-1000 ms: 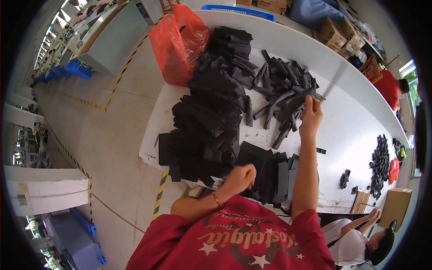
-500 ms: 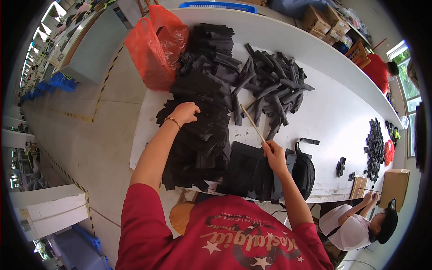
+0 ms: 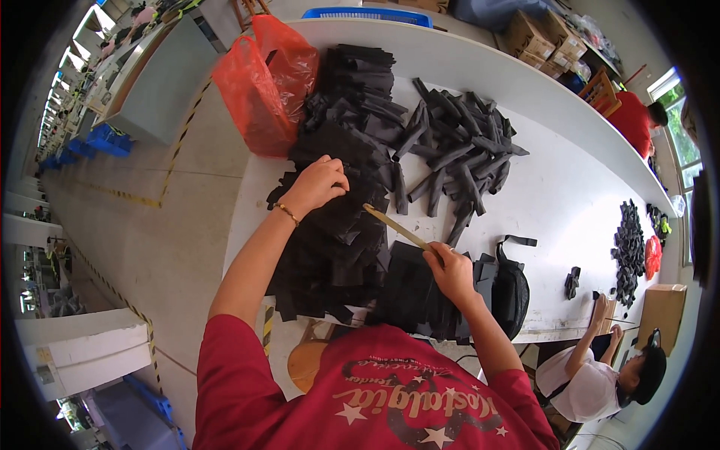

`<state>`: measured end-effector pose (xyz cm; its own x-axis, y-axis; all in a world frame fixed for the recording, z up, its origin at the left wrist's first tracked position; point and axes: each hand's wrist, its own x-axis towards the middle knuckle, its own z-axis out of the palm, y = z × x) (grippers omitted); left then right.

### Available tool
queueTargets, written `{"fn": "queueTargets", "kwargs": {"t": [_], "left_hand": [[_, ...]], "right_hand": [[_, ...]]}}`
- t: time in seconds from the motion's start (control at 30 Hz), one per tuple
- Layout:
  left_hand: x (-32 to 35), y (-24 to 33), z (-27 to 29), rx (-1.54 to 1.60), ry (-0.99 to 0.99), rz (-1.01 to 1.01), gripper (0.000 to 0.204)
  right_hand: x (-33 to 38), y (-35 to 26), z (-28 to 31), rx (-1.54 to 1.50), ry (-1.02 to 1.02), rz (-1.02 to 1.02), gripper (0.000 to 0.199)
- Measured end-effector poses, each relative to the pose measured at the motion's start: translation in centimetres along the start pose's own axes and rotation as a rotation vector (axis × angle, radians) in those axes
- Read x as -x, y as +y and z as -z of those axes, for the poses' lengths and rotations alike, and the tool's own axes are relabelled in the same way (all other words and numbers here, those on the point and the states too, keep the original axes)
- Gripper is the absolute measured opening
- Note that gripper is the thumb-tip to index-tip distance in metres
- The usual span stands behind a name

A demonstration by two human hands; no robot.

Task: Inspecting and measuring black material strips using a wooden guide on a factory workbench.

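Note:
My right hand (image 3: 448,271) is closed around one end of a thin, flat, pale yellowish stick (image 3: 401,229). The stick's free end points left, over the edge of a big heap of flat black fabric pieces (image 3: 330,244). Above that heap is my left hand (image 3: 322,184), its fingers curled together; whatever they may pinch is hidden. Flat black sheets (image 3: 409,281) lie just below my right hand. Farther back, narrow black tubes (image 3: 472,146), apparently fabric, form a loose pile on the white table (image 3: 559,176).
An orange-red plastic bag (image 3: 262,90) stands at the table's far left corner. To the right of the sheets sits a black backpack-like bag (image 3: 511,289). A co-worker in white (image 3: 581,379) works at the right end, near a cardboard box (image 3: 661,315). A raised board (image 3: 517,86) borders the table's far side.
My right hand has shifted slightly left and up, swinging the stick's free end leftward to the heap. My left hand has moved a little right. The co-worker's hands have parted.

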<state>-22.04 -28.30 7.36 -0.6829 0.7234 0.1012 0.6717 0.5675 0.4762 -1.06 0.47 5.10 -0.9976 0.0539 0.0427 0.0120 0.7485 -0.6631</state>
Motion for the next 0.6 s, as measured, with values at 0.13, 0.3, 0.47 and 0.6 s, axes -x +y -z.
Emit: {"fn": "queueTargets", "kwargs": {"t": [0.13, 0.3, 0.47, 0.6], "left_hand": [[0.0, 0.5, 0.0, -0.017, 0.012, -0.046, 0.007], [-0.9, 4.9, -2.1, 0.022, 0.117, -0.199, 0.004], [-0.3, 12.6, -2.5, 0.212, 0.882, 0.092, 0.028], [2.3, 12.0, -9.7, 2.036, 0.562, 0.472, 0.032]], "right_hand": [[-0.5, -0.2, -0.1, 0.052, 0.031, 0.067, 0.021], [-2.2, -1.8, -2.0, 0.090, -0.012, -0.003, 0.020], [-2.5, -2.0, -3.9, -0.483, -0.039, -0.125, 0.033], [-0.8, -3.6, -5.3, -0.579, -0.078, -0.120, 0.033]]}}
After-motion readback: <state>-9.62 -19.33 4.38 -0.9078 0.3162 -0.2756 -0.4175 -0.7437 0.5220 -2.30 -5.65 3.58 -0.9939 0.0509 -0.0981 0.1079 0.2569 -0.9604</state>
